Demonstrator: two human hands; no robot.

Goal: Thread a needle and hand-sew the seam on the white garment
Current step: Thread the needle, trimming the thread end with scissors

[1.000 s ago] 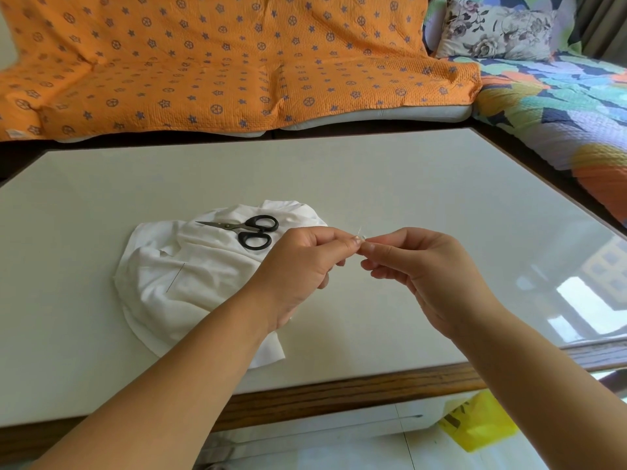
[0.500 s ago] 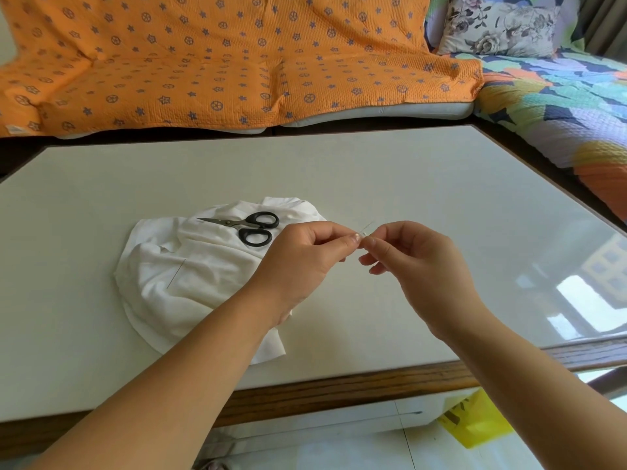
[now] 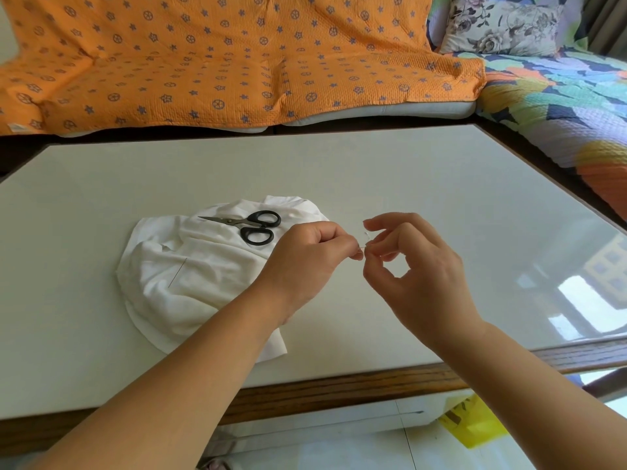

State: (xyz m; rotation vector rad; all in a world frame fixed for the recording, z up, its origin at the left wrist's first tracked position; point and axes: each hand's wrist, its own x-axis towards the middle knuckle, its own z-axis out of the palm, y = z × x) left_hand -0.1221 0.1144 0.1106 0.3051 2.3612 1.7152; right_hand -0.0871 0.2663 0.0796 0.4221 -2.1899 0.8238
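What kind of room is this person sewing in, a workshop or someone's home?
Most likely a home living room: a sofa under an orange patterned cover runs behind the glass-topped table, with a floral cushion on the adjoining seat. Scissors lie on the white garment.

A soft, matt white cloth garment (image 3: 190,276) lies on the glossy, wood-edged bench (image 3: 373,171); black plastic-handled metal scissors (image 3: 251,226) look smooth.

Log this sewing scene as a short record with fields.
left hand: pinches a thin item, too small to identify
right hand: fingers pinch the same thin item
white garment: crumpled on table
scissors: closed, lying on the white garment
stage: neither hand holds the white garment
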